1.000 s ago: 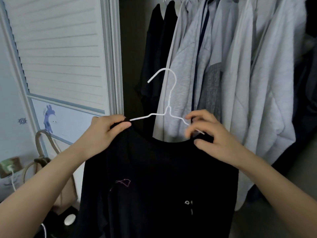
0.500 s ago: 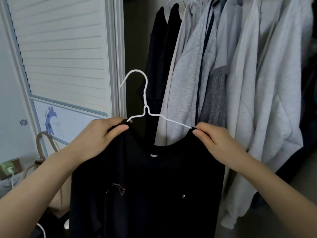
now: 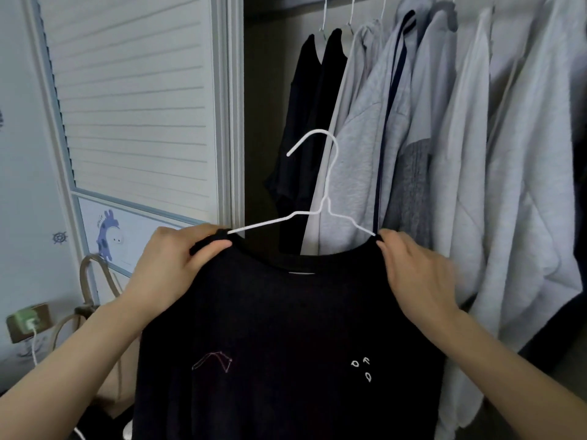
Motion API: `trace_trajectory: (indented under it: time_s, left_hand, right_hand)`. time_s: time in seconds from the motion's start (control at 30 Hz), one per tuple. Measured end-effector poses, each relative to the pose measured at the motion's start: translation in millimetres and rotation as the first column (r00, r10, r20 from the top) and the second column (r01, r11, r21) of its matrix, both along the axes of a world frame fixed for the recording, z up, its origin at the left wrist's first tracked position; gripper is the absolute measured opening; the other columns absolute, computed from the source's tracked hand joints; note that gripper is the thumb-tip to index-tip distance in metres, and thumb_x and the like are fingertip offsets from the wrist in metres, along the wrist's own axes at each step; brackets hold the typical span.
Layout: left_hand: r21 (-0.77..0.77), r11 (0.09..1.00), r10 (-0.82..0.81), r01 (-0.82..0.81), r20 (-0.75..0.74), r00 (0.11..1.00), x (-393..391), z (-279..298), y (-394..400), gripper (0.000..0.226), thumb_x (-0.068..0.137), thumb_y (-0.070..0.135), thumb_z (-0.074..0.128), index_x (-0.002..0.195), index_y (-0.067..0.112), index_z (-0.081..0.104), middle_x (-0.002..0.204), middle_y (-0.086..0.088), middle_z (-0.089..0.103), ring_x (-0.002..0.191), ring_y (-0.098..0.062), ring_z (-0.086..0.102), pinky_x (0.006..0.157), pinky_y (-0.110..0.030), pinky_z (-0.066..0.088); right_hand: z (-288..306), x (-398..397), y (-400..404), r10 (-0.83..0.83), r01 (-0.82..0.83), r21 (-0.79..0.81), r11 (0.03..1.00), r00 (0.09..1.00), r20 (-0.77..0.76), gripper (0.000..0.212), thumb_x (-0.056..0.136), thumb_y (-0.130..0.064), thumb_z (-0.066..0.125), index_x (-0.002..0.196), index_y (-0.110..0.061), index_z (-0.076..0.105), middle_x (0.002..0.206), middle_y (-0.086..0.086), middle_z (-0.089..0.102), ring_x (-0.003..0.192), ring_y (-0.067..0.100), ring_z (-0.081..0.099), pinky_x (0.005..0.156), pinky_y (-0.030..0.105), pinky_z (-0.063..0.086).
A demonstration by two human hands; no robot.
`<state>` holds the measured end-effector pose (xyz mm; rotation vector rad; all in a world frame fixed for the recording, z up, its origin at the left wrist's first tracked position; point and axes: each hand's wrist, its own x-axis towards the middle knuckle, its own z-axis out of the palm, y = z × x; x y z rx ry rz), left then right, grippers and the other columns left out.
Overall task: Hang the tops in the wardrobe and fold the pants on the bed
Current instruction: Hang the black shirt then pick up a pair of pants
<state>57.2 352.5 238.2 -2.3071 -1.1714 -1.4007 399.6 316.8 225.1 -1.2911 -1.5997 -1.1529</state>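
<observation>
A person holds a black top [image 3: 286, 338] in front of an open wardrobe [image 3: 263, 90], with both bare arms stretched forward. The top is already put on a white wire hanger [image 3: 327, 198], and the two thin arms of the hanger go inside the neckline on each side. The left hand [image 3: 171, 265] grips the left shoulder of the top, with the thumb on the front and the other fingers [image 3: 197, 236] curled over the fabric at the place where the wire goes in. The right hand [image 3: 419, 274] pinches the right shoulder of the top at its upper edge, just beside the other end of the wire. The hook of the hanger stands up free, in front of the clothes that hang inside, and it is not on any rail. The front of the top shows a small pink outline [image 3: 212, 360] on the left and small white stitched marks [image 3: 362, 368] on the right. Behind the hanger hang two dark tops [image 3: 314, 100] and, further right, several light grey hoodies [image 3: 444, 138] close together. At the left there is a white slatted door [image 3: 127, 90] with a blue giraffe sticker [image 3: 108, 233] below the slats. A beige bag [image 3: 95, 281] leans under it, and a wall socket [image 3: 28, 320] with a white cable is at the far left edge.
</observation>
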Motion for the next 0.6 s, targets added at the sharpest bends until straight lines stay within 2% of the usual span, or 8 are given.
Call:
trace_trajectory:
  time_s: [0.1,0.17,0.27,0.33,0.43,0.5,0.57,0.6]
  left_hand:
    - [0.16,0.984,0.082,-0.081,0.002,0.997,-1.6,-0.5,0.9,0.03,0.097,0.041,0.052,0.105,0.019,0.07,0.054,0.016,0.049,0.049,-0.008,0.043,0.072,-0.036,0.042]
    - [0.286,0.946,0.178,-0.155,-0.056,0.982,1.8,-0.4,0.5,0.034,0.098,0.039,0.047,0.113,0.017,0.067,0.06,0.011,0.057,0.052,-0.008,0.031,0.075,-0.037,0.037]
    - [0.427,0.894,0.241,-0.137,-0.198,0.95,7.1,-2.3,0.6,0.044,0.101,0.043,0.037,0.116,0.011,0.063,0.061,0.001,0.061,0.051,-0.025,0.041,0.073,-0.033,0.033]
    - [0.462,0.882,0.237,-0.093,-0.264,0.935,6.8,-2.2,2.5,0.045,0.103,0.045,0.034,0.105,0.009,0.061,0.059,0.0,0.058,0.049,-0.03,0.042,0.07,-0.032,0.031]
    - [0.437,0.897,0.203,-0.071,-0.264,0.943,-2.1,2.5,7.6,0.049,0.103,0.052,0.026,0.092,0.013,0.054,0.055,-0.001,0.056,0.048,-0.03,0.044,0.063,-0.031,0.031]
    - [0.378,0.921,0.191,-0.097,-0.22,0.957,-10.9,7.5,11.7,0.06,0.099,0.062,0.024,0.092,0.012,0.056,0.051,-0.004,0.053,0.052,-0.031,0.049,0.056,-0.036,0.041]
    - [0.266,0.951,0.203,-0.157,-0.155,0.967,-20.3,13.4,20.0,0.08,0.089,0.077,0.02,0.08,0.007,0.058,0.049,-0.008,0.049,0.055,-0.031,0.051,0.05,-0.036,0.045]
    - [0.213,0.96,0.214,-0.182,-0.138,0.967,-24.5,16.3,25.1,0.084,0.085,0.081,0.018,0.072,0.007,0.054,0.048,-0.009,0.047,0.055,-0.031,0.05,0.049,-0.035,0.043]
  right_hand:
    - [4.5,10.7,6.7,-0.045,0.043,0.042,0.998,0.997,0.057,0.032,0.105,-0.028,0.036,0.107,-0.015,0.065,0.07,0.003,0.057,0.044,0.021,0.049,0.04,0.026,0.031]
    - [6.5,8.7,7.2,-0.015,0.012,0.058,0.998,0.999,0.049,0.027,0.105,-0.027,0.036,0.109,-0.016,0.061,0.07,0.003,0.059,0.042,0.021,0.048,0.04,0.025,0.03]
    - [8.1,3.9,7.8,0.093,-0.092,0.075,0.993,0.996,-0.007,0.023,0.1,-0.021,0.041,0.108,-0.012,0.061,0.07,0.005,0.063,0.041,0.022,0.049,0.037,0.024,0.033]
    - [11.2,2.6,6.5,0.128,-0.126,0.072,0.989,0.992,-0.02,0.025,0.096,-0.018,0.045,0.104,-0.008,0.067,0.07,0.006,0.065,0.041,0.024,0.05,0.034,0.028,0.038]
    - [19.1,0.8,3.3,0.128,-0.129,0.064,0.99,0.992,0.012,0.029,0.096,-0.02,0.045,0.099,-0.005,0.07,0.069,0.006,0.065,0.041,0.024,0.051,0.034,0.03,0.039]
    - [29.0,-0.9,0.3,0.136,-0.136,0.026,0.99,0.991,0.014,0.033,0.098,-0.027,0.044,0.087,-0.007,0.068,0.062,0.003,0.061,0.04,0.021,0.048,0.035,0.027,0.035]
    - [42.3,-2.8,0.6,0.13,-0.135,-0.056,0.989,0.988,-0.086,0.045,0.097,-0.043,0.045,0.065,-0.013,0.056,0.048,-0.004,0.047,0.038,0.015,0.041,0.039,0.025,0.028]
    - [51.0,-2.7,1.4,0.168,-0.204,-0.17,0.964,0.964,-0.204,0.053,0.092,-0.054,0.045,0.057,-0.014,0.047,0.044,-0.007,0.041,0.038,0.012,0.039,0.041,0.025,0.029]
